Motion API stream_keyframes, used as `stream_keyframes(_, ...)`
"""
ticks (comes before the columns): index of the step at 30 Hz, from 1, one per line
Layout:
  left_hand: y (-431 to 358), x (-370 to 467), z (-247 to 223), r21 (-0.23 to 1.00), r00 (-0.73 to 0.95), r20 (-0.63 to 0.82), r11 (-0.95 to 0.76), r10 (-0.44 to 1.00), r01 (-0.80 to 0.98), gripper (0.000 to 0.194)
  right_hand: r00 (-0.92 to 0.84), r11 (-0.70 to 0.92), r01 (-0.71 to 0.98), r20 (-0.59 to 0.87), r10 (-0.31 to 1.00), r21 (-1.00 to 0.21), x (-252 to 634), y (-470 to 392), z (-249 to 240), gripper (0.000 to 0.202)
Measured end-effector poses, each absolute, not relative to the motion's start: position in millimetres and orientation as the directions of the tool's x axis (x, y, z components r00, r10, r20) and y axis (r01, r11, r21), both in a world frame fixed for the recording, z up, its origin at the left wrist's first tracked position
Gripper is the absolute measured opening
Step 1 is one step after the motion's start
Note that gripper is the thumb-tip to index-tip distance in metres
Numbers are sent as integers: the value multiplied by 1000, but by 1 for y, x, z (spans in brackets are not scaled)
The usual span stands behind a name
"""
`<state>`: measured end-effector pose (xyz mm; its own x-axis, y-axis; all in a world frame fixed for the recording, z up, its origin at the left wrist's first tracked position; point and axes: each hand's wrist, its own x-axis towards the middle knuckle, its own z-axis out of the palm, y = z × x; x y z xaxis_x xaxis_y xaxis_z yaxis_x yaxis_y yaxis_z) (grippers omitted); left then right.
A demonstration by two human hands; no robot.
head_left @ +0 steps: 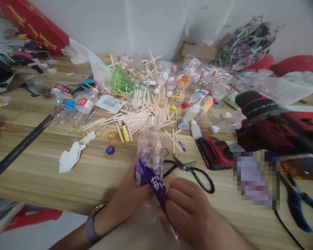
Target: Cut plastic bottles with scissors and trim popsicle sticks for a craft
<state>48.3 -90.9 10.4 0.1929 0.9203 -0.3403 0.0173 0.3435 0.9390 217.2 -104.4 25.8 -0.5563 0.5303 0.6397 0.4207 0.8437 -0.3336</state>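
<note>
A clear plastic bottle [151, 139] stands nearly upright in front of me, its neck uncapped. My left hand [131, 192] is wrapped round its lower body. A purple label [156, 185] with white characters is partly peeled off the bottle and sticks out slantwise. The fingers of my right hand [184, 205] are closed on the label's loose edge. Black-handled scissors [185, 167] lie spread on the table just beyond my right hand. A purple bottle cap [110, 150] rests to the left of the bottle.
Wooden sticks [139, 118] and plastic bottles [169, 81] crowd the back of the wooden table [99, 189]. At right lie a red-black power drill [273, 121], a battery [215, 152] and pliers [294, 201]. A yellow-handled screwdriver [125, 132] and crumpled tissue [71, 156] lie left of centre.
</note>
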Motion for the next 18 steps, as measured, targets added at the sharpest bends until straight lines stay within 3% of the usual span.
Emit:
stream_keyframes(3, -93, 44, 5, 896, 344, -310, 394, 886, -207, 61, -429, 778, 460, 660, 617, -428, 222, -100, 25, 28)
stream_keyframes(5, -95, 42, -1, 773, 482, -276, 490, 832, -404, 57, -401, 754, 372, 639, 656, -541, 226, -97, 24, 26)
stream_keyframes(8, -95, 41, -8, 695, 546, -226, 526, 807, -490, 59, -352, 625, 156, 548, 759, -765, 226, -95, 19, 36)
stream_keyframes(11, -92, 43, -10, 847, 424, -212, 382, 880, -369, 69, -220, 381, -108, 396, 891, -918, 221, -98, 10, 46)
stream_keyframes(14, -90, 48, -7, 965, 184, -241, 256, 953, -62, 78, -239, 182, -262, 246, 939, -948, 213, -102, 4, 50)
stream_keyframes(16, -90, 51, -4, 965, 96, -256, 248, 962, 86, 80, -252, 127, -196, 175, 952, -972, 207, -102, 2, 50)
stream_keyframes(18, -91, 51, -3, 959, 119, -261, 244, 958, 141, 79, -184, 143, -4, 141, 973, -990, 204, -100, 3, 46)
